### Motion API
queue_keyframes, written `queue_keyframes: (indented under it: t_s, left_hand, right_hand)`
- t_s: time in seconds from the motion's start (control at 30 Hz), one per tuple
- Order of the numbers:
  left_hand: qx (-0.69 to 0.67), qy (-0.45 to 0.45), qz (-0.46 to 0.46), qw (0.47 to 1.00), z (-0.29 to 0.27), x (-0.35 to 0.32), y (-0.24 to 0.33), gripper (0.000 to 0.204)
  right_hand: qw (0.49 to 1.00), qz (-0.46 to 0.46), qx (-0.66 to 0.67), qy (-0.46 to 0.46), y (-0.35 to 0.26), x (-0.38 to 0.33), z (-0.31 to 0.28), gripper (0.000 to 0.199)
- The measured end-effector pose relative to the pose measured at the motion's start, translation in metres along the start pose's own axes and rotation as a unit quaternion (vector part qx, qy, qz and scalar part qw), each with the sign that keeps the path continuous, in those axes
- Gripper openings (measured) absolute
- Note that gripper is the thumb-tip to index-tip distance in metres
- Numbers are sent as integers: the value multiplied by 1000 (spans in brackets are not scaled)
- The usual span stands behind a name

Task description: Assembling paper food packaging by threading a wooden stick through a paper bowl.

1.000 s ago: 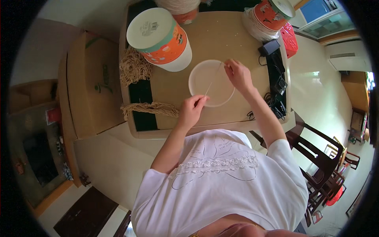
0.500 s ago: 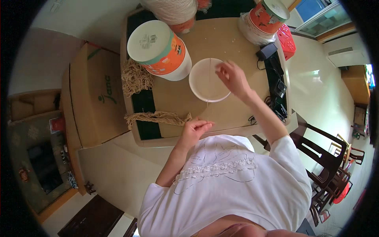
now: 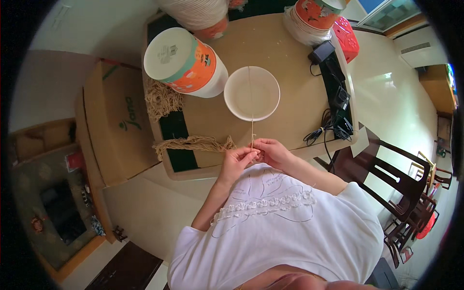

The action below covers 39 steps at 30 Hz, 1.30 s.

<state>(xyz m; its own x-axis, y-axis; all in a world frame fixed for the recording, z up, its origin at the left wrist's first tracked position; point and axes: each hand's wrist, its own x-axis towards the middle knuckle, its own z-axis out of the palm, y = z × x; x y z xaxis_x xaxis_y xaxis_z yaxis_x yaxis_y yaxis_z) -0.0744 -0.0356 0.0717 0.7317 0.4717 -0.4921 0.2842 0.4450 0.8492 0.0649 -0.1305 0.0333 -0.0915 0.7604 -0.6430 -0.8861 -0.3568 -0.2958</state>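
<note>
A white paper bucket stands mouth up near the middle of the table. A thin beige string runs across its opening, over the near rim and down to my hands. My left hand pinches the string at the table's front edge. Right beside it, my right hand is closed on the string too, its fingertips meeting those of the left. Just left of my hands lies a bundle of beige strings. The exact grip of the fingertips is too small to make out.
A tall bucket stack with an orange and green band stands upside down at left, by a tangled heap of string. More bucket stacks stand at the back. Black adapters and cables line the right edge. A large cardboard box is left of the table.
My right hand has come down from above the bucket to the front edge and joined my left on the string. The view has shifted slightly.
</note>
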Motion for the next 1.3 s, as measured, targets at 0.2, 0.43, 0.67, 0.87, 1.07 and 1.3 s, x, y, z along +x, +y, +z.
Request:
queue_keyframes:
  t_s: [0.2,0.43,0.67,0.87,1.07,1.3]
  left_hand:
    - [-15,25,-19,999,-8,-1,-17,13]
    - [-158,157,15,975,-3,6,-23,15]
    - [-190,109,-58,974,-17,12,4,21]
    - [-140,24,-63,988,-30,15,-11,14]
    - [44,66,-18,997,-29,5,-13,9]
    - [36,115,8,993,-22,-4,2,6]
  right_hand:
    - [994,-97,46,17,-10,-6,5,11]
    - [975,-204,-84,0,-9,-8,10,7]
    - [870,-280,-401,58,-5,-13,22,7]
    - [832,-282,-477,38,-5,-16,22,6]
    - [753,-392,-529,20,1,-9,22,24]
    - [843,-256,-471,-34,-8,-15,34,27]
